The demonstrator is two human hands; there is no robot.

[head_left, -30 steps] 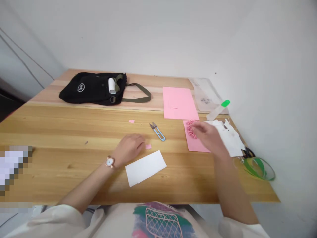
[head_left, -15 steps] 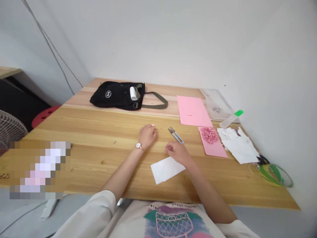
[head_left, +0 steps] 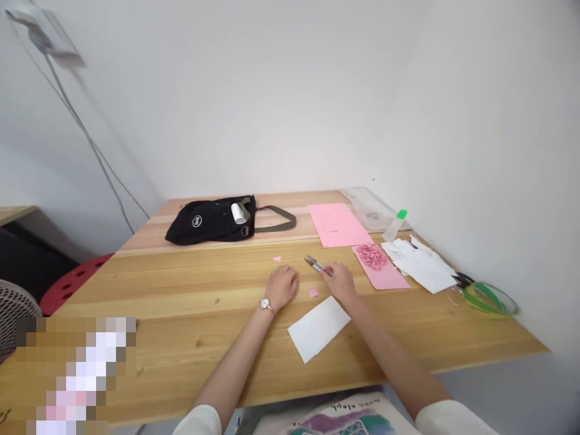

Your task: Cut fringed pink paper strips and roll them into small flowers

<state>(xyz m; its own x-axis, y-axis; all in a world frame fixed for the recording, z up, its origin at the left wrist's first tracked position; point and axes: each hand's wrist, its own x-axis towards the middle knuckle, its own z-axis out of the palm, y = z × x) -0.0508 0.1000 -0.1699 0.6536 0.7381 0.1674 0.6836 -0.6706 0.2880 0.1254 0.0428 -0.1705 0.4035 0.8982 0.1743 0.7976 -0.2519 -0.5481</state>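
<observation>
My right hand (head_left: 339, 281) is closed on the blue handles of a pair of thread snips (head_left: 312, 262). The snips' blades point up and to the left, close to the tabletop. My left hand (head_left: 281, 286) rests on the wood with its fingers curled under, so whatever may be in them is hidden. Just beyond its knuckles lies a tiny pink paper piece (head_left: 277, 258). Another small pink paper square (head_left: 313, 293) lies between my two hands. Nearer to me is a white rectangular sheet of paper (head_left: 319, 329), lying flat and slanted.
A pink card (head_left: 385, 278) carries a heap of pink bits (head_left: 372, 257); larger pink sheets (head_left: 339, 225) lie behind it. Right of these are a green-capped bottle (head_left: 395, 226), white papers (head_left: 423, 266) and a green roll (head_left: 487, 298). A black bag (head_left: 211, 220) lies at the back left.
My right hand has moved forward and taken hold of the snips. My left hand has drawn back from the tiny pink piece. The pink square between my hands now shows. The view has tilted up.
</observation>
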